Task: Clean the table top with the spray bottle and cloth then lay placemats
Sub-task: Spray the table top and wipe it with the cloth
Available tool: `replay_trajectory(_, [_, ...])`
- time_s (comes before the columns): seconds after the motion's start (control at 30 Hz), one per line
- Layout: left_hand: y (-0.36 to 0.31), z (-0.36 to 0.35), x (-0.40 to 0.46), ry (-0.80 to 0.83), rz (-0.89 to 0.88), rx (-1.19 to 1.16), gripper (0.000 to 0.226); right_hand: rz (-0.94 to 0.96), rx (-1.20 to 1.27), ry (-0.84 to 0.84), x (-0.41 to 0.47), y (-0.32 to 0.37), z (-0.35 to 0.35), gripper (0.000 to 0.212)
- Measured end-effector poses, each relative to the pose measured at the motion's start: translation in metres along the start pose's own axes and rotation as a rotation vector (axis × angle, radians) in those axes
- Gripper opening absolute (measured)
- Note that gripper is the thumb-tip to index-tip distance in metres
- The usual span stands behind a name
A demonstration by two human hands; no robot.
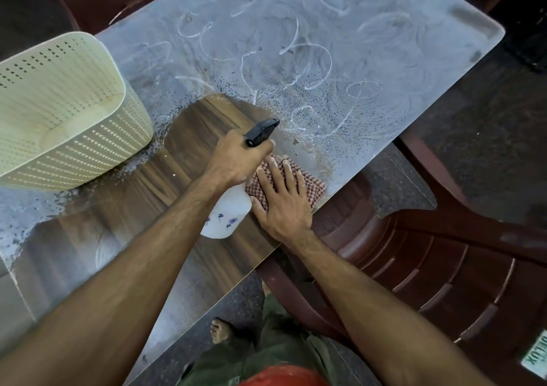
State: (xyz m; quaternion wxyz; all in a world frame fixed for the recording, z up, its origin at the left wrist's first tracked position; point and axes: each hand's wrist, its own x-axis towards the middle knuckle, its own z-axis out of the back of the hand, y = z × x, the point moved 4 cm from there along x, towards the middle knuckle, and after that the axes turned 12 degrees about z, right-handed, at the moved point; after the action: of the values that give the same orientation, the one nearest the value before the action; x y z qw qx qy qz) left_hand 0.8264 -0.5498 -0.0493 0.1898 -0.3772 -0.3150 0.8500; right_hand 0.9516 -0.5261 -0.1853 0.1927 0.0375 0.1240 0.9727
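Left hand (236,161) grips white spray bottle (226,217); right hand (281,199) flat, pressing checkered cloth (310,189).

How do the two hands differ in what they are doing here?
The left hand grips the spray bottle with curled fingers; the right hand lies flat on the checked cloth. Left is raised above the table, right presses down on it. Both work near the table's edge.

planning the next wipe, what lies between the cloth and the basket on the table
In the head view, a wiped wood-grain strip of the table, crossed by the left hand gripping the spray bottle, separates cloth and basket.
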Motion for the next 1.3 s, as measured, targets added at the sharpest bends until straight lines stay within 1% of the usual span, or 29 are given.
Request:
replay_trajectory(0.13, [-0.004, 0.009, 0.009, -0.046, -0.002, -0.013, 0.031, -0.012, 0.007, -0.016, 0.000, -0.001, 0.001, 0.067])
replay_trajectory(0.27, [0.006, 0.025, 0.021, -0.127, 0.103, -0.084, 0.035, -0.009, 0.007, 0.006, 0.000, -0.001, 0.001, 0.069])
replay_trajectory(0.4, [0.015, 0.038, 0.027, -0.194, 0.150, -0.180, 0.025, -0.016, 0.004, 0.011, 0.000, 0.000, 0.003, 0.068])
replay_trajectory(0.5, [0.018, 0.047, 0.031, -0.228, 0.167, -0.222, 0.024, -0.015, -0.002, 0.007, 0.000, 0.000, 0.004, 0.068])
replay_trajectory(0.67, [0.021, 0.050, 0.033, -0.204, 0.177, -0.204, 0.029, -0.014, -0.019, 0.021, -0.001, -0.002, 0.001, 0.067])
replay_trajectory(0.77, [0.023, 0.050, 0.032, -0.197, 0.165, -0.191, 0.026, 0.009, -0.017, 0.028, -0.001, -0.008, 0.004, 0.066])
replay_trajectory(0.83, [0.026, 0.050, 0.032, -0.169, 0.151, -0.226, 0.019, 0.005, -0.033, 0.038, 0.002, -0.018, 0.010, 0.066])
replay_trajectory(0.9, [0.030, 0.051, 0.032, -0.148, 0.137, -0.274, 0.015, -0.047, -0.050, 0.077, 0.014, -0.041, 0.017, 0.067])
replay_trajectory(1.0, [0.035, 0.056, 0.032, -0.151, 0.142, -0.311, 0.021, -0.172, -0.063, 0.113, 0.049, -0.088, 0.027, 0.069])
replay_trajectory(1.1, [0.038, 0.059, 0.029, -0.163, 0.139, -0.343, 0.024, -0.202, -0.047, 0.118, 0.089, -0.108, 0.032, 0.074])
replay_trajectory(1.2, [0.039, 0.063, 0.028, -0.178, 0.130, -0.380, 0.023, -0.133, -0.047, 0.146, 0.109, -0.076, 0.024, 0.075])
replay_trajectory(1.3, [0.038, 0.065, 0.029, -0.174, 0.125, -0.379, 0.023, 0.053, -0.033, 0.153, 0.086, -0.029, 0.015, 0.070])
